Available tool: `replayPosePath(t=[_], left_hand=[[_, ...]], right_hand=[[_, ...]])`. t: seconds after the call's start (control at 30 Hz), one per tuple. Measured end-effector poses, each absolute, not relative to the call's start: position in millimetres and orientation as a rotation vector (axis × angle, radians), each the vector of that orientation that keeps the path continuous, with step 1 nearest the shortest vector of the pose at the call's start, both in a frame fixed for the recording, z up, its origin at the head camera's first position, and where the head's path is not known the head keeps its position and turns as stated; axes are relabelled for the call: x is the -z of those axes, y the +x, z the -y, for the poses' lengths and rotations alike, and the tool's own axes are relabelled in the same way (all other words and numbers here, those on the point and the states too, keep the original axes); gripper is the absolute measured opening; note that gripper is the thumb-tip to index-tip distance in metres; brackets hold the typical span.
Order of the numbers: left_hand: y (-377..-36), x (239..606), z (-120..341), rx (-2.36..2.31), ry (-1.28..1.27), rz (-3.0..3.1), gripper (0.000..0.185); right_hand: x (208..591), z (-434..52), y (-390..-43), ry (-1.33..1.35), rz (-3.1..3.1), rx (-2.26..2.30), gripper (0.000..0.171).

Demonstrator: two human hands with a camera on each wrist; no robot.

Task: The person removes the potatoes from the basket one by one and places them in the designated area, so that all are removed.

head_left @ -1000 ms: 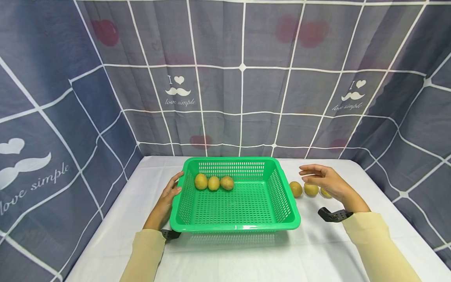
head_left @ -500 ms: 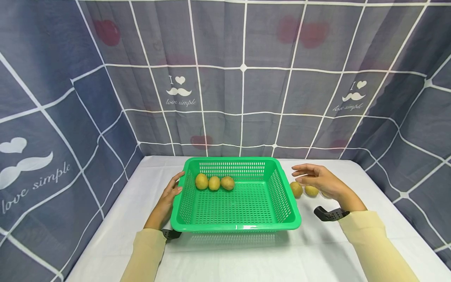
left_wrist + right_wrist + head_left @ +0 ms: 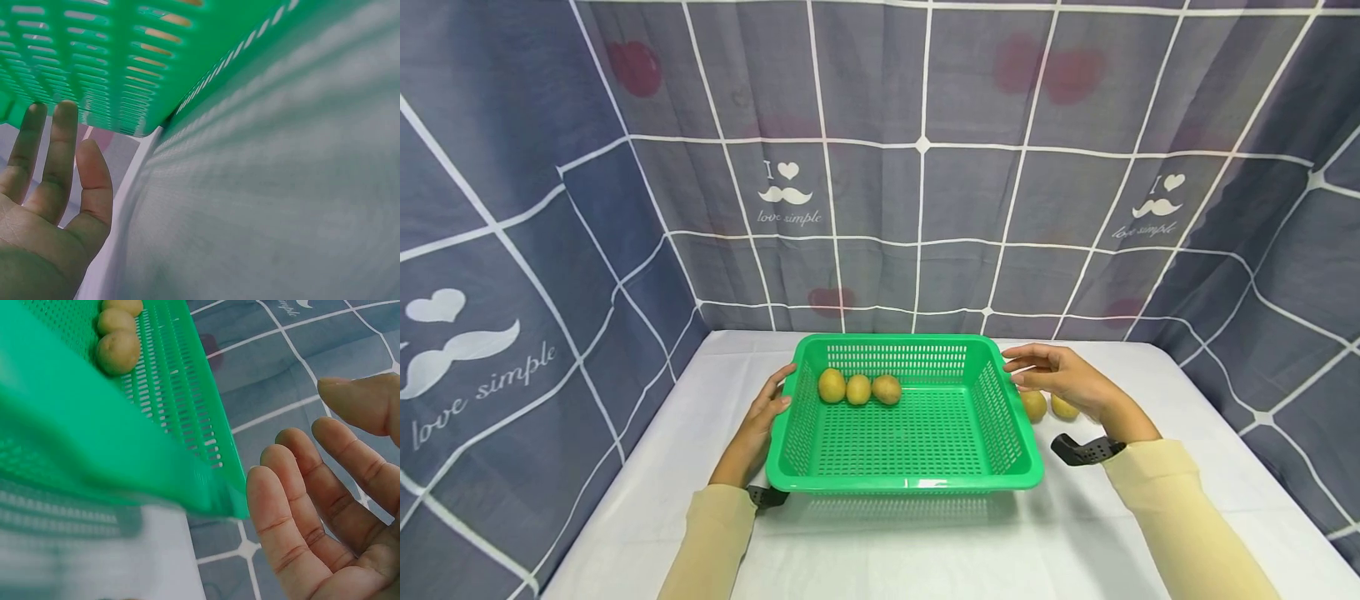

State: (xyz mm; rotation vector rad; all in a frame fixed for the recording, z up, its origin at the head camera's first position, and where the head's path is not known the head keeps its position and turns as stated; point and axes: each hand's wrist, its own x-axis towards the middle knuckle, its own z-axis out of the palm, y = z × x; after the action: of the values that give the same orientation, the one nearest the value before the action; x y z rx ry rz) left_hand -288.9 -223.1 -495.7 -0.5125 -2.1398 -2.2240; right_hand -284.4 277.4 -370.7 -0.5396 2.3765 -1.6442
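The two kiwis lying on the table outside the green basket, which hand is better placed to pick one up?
The right hand. It hovers open at the basket's right rim, directly above the two loose kiwis. The left hand rests on the opposite rim, with the whole basket between it and them.

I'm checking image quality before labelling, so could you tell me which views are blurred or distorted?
Head view: sharp, evenly lit, wide-angle bending of the curtain grid, soft shadow under the green basket. Left wrist view: basket and tablecloth soft and too close. Right wrist view: near basket rim blurred, right hand sharper.
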Motion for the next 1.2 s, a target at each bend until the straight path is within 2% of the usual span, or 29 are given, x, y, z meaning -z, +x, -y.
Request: replayPosePath(t=[0.3,1.2], left_hand=[[-288.9,496.1,223.8,2.222,-0.510,2.165,0.062],[-290.8,497.6,222.6,2.267,-0.533,2.107,0.062]], right_hand=[[373.8,-265.4,-294.1,-0.627,-2.312,1.647,0.053],[376.1,-227.2,-314.5,-0.538,-2.257,1.627,0.055]])
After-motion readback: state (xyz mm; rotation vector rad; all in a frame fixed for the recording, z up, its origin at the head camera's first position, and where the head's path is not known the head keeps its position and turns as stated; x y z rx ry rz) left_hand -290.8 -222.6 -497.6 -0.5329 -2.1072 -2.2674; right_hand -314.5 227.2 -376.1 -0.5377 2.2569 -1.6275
